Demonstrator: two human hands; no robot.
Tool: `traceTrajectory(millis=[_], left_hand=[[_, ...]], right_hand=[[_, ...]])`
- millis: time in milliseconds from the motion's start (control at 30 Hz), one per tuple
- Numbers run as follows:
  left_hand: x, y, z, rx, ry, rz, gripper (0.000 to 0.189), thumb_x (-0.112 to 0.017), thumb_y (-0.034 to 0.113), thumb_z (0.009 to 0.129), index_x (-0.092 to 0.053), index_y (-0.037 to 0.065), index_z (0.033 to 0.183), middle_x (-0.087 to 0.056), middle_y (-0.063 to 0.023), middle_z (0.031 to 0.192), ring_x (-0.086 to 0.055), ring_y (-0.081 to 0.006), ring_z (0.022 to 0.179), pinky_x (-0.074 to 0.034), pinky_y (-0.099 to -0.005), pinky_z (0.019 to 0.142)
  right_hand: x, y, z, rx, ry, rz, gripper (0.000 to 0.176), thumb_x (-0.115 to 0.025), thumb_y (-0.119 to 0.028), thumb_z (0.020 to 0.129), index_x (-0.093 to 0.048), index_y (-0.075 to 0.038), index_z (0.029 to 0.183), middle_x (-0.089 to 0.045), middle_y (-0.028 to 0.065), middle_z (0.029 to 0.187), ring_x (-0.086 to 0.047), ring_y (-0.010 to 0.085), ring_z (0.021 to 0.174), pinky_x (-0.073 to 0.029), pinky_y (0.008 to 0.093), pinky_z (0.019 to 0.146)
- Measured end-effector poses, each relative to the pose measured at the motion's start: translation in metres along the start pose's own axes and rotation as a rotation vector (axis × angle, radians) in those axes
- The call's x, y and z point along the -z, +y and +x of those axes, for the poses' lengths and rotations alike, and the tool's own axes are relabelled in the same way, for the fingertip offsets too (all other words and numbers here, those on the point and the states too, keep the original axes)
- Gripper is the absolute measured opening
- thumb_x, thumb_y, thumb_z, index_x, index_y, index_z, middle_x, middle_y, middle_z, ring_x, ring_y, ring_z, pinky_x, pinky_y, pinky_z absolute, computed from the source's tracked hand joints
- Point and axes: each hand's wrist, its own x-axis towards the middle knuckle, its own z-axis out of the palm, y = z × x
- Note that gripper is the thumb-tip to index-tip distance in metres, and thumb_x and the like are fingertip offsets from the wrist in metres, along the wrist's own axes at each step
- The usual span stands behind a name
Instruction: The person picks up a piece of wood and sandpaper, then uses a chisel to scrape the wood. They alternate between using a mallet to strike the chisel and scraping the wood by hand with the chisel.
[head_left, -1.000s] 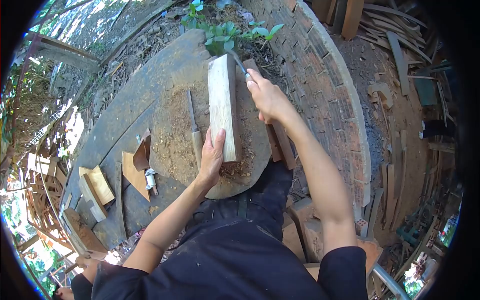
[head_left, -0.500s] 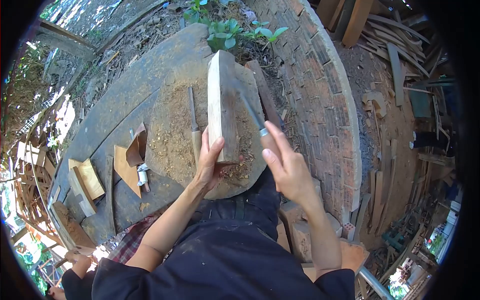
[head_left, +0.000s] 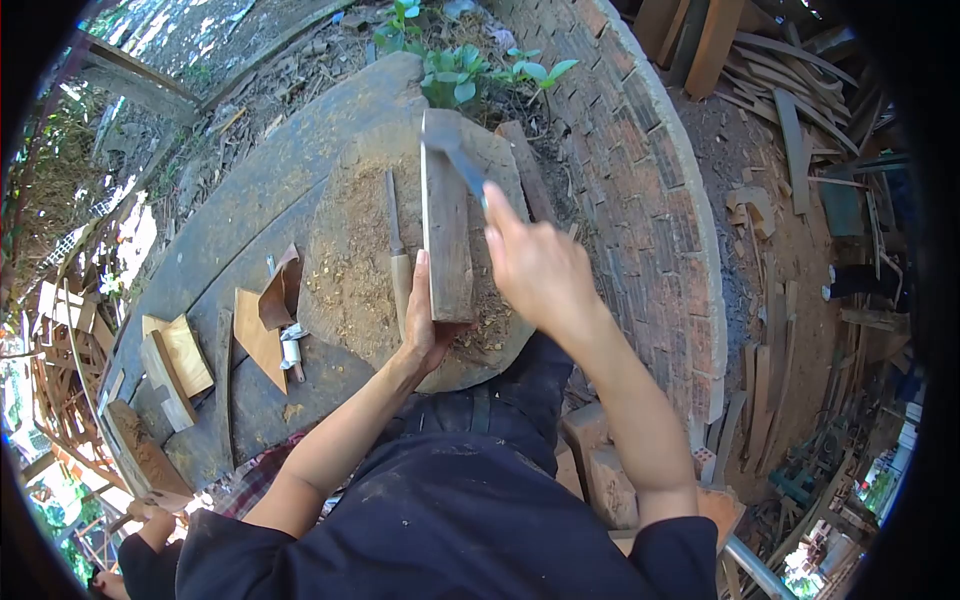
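My left hand (head_left: 422, 325) grips the lower end of a long wooden block (head_left: 452, 240), its fingers against the left side and underneath. The block stands tilted over a sawdust-strewn round chopping block (head_left: 345, 300). My right hand (head_left: 545, 265) is closed round a hand tool (head_left: 470, 177) with a steel shank; its broad, motion-blurred head lies over the block's upper end. Just left of my left hand, a chisel-like tool (head_left: 398, 255) with a wooden handle rests on the chopping block.
Leather-like brown scraps (head_left: 281, 295), a white roll (head_left: 291, 352) and wood pieces (head_left: 178, 355) lie on the dark board (head_left: 250, 220) at left. A curved brick wall (head_left: 650, 230) rises on the right. Another person's hand (head_left: 150, 510) shows at lower left.
My right hand has swung up and left, bringing the tool's head onto the block's upper end. My left hand still holds the block, whose top has tilted slightly.
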Motion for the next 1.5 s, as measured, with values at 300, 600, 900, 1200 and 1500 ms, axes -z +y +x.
traceTrajectory(millis=[300,600,900,1200,1500], left_hand=[[0.001,0.001,-0.003,0.061,-0.010,-0.160,0.073,-0.042,0.081,0.091,-0.059,0.015,0.119,-0.063,-0.0078,0.090,-0.061,-0.0232,0.071,-0.049,-0.0378,0.064],[-0.005,0.000,-0.007,0.011,-0.011,-0.016,0.074,-0.040,0.079,0.093,-0.059,0.012,0.119,-0.064,-0.0076,0.093,-0.064,-0.0231,0.077,-0.052,-0.0381,0.068],[-0.027,0.008,-0.018,-0.065,0.015,0.154,0.075,-0.049,0.069,0.094,-0.052,0.002,0.128,-0.062,-0.0126,0.102,-0.068,-0.0261,0.088,-0.062,-0.0416,0.073],[-0.029,0.004,-0.022,-0.141,0.078,0.193,0.072,-0.043,0.069,0.095,-0.059,0.004,0.120,-0.066,-0.0100,0.097,-0.068,-0.0209,0.079,-0.060,-0.0385,0.064],[-0.031,0.004,-0.020,-0.148,0.082,0.212,0.070,-0.042,0.069,0.096,-0.060,0.006,0.120,-0.066,-0.0083,0.094,-0.066,-0.0195,0.079,-0.058,-0.0382,0.064]], right_hand=[[-0.002,-0.004,-0.084,0.025,-0.135,0.077,0.063,-0.057,-0.022,0.098,-0.033,-0.013,0.155,-0.068,0.0246,0.072,-0.069,0.0460,0.069,-0.055,0.0574,0.063],[-0.016,0.033,0.014,0.012,0.038,0.125,0.055,-0.051,-0.028,0.100,-0.037,-0.012,0.152,-0.069,0.0292,0.082,-0.069,0.0466,0.075,-0.055,0.0564,0.072],[-0.007,0.042,-0.033,-0.121,-0.165,0.547,0.057,-0.049,-0.030,0.101,-0.035,-0.010,0.152,-0.067,0.0320,0.081,-0.068,0.0473,0.070,-0.054,0.0561,0.063],[0.009,0.020,-0.110,-0.001,-0.170,0.198,0.057,-0.058,-0.023,0.097,-0.042,-0.008,0.149,-0.068,0.0234,0.071,-0.070,0.0436,0.068,-0.057,0.0543,0.061],[-0.003,0.011,-0.042,0.002,-0.054,0.140,0.055,-0.057,-0.020,0.097,-0.042,-0.009,0.149,-0.068,0.0255,0.073,-0.069,0.0440,0.068,-0.056,0.0543,0.065]])
